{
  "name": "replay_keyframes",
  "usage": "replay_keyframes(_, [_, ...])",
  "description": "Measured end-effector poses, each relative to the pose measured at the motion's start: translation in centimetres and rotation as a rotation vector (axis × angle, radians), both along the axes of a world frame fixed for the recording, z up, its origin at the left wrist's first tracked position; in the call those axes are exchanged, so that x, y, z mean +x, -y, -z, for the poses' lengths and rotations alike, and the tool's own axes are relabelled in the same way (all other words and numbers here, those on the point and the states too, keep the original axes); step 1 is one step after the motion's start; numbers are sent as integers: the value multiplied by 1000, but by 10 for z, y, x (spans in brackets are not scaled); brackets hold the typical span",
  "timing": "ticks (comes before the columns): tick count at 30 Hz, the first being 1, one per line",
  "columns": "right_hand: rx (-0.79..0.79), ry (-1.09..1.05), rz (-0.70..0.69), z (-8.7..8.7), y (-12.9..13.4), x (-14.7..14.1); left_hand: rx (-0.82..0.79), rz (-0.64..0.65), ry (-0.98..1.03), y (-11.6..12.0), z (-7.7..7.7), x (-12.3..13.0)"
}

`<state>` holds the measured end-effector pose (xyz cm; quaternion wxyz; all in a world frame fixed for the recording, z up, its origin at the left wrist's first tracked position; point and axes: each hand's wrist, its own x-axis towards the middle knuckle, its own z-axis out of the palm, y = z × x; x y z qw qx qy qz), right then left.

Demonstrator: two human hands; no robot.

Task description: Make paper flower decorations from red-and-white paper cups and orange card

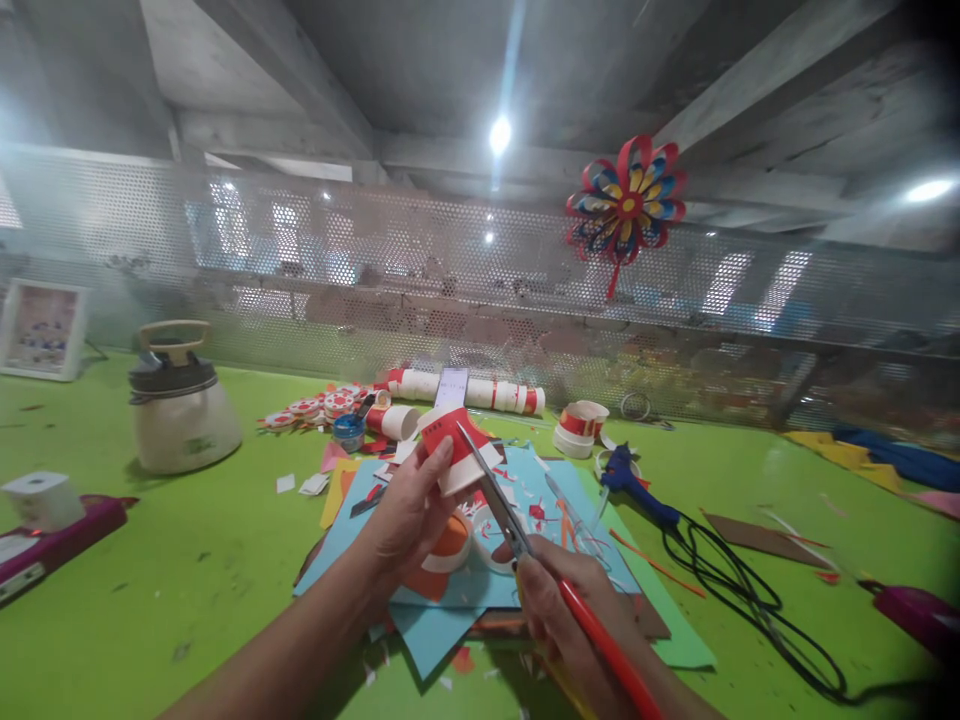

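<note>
My left hand (409, 505) grips a cut red-and-white paper cup (459, 468), its thumb pressed on the red side. My right hand (574, 605) is closed around the red and yellow handles of a pair of scissors (504, 508). The scissors' blades point up and to the left, with the tips against the cup's red wall. Under my hands lie light blue paper sheets (427, 632) strewn with red and white scraps. Below the cup sits an orange-lined paper ring (450, 545), and close beside it is a white ring (491, 538).
A blue glue gun (626, 480) with a black cord lies to the right. Behind the sheets are a long row of stacked cups (487, 392), a phone (452, 385) and a cut cup (579, 425). A kettle (184, 420) stands left. A paper pinwheel (630, 205) hangs on the mesh panel.
</note>
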<state>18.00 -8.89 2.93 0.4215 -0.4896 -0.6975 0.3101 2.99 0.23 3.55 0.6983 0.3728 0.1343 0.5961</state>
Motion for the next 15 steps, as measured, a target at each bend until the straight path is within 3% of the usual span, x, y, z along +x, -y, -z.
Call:
replay_keyframes(10, [-20,37,61,8,2,-3,-40,2,17,3,0,1])
replay_keyframes(15, [56,159,39,12,-7,3,-110,6,97,-3,-2,-6])
